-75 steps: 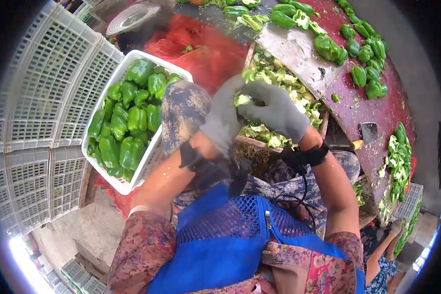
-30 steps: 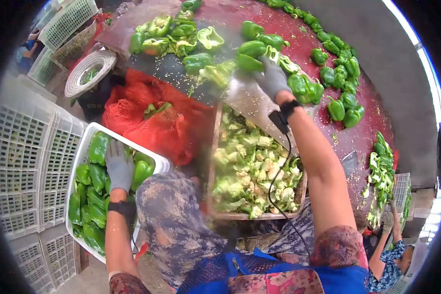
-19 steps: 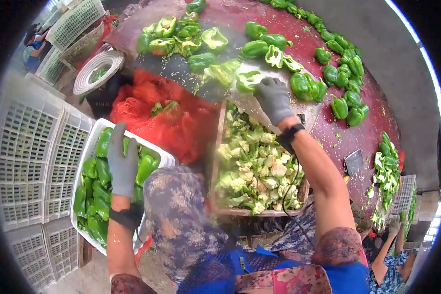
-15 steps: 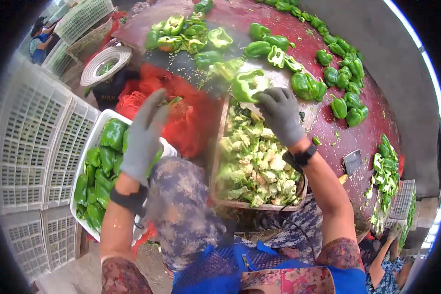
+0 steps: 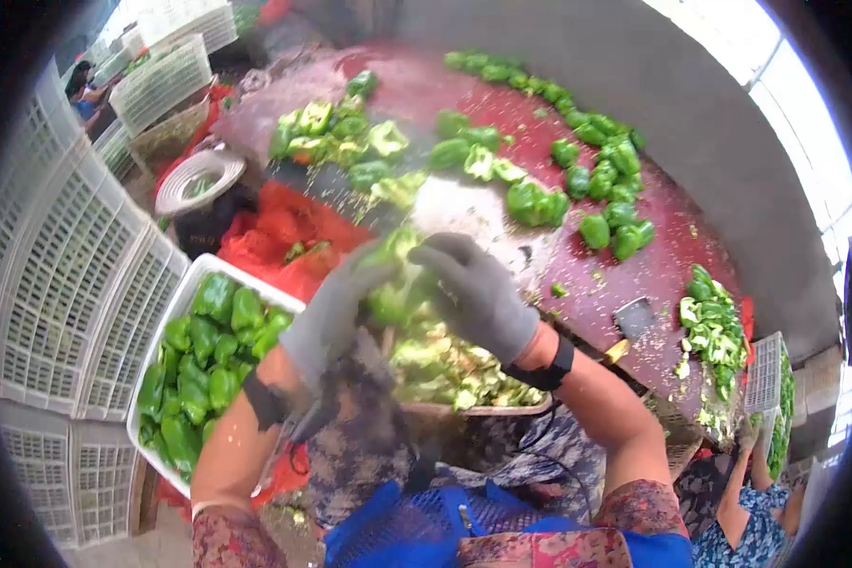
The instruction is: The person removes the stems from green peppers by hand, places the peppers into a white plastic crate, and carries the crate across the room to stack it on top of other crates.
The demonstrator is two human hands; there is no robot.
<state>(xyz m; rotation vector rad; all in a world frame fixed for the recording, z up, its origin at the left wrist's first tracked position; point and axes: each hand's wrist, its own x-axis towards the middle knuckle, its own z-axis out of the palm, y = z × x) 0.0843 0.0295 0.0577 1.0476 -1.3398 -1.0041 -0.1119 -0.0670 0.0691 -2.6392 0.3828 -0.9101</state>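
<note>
A green bell pepper (image 5: 388,301), blurred by motion, is between my two gloved hands above the crate of scraps. My left hand (image 5: 336,303) has its fingers closed round the pepper's left side. Bent over its right side are the fingers of my right hand (image 5: 478,289), partly smeared. Below lies a shallow crate (image 5: 483,410) holding pale pepper cores and trimmings (image 5: 464,364). To the left of my left arm is a white basket (image 5: 191,272) filled with whole green bell peppers (image 5: 197,379).
On the red table (image 5: 677,232) lie opened peppers (image 5: 324,133), a row of whole peppers (image 5: 620,156), cut pieces (image 5: 715,331) and a dark scraper-like blade (image 5: 634,319). White crates (image 5: 76,275) stack at left. Red netting (image 5: 279,237) lies near. A co-worker (image 5: 753,511) is at lower right.
My right hand has come down and left with the opened pepper from the table. My left hand, open before, has moved right to meet it. The view has shifted.
</note>
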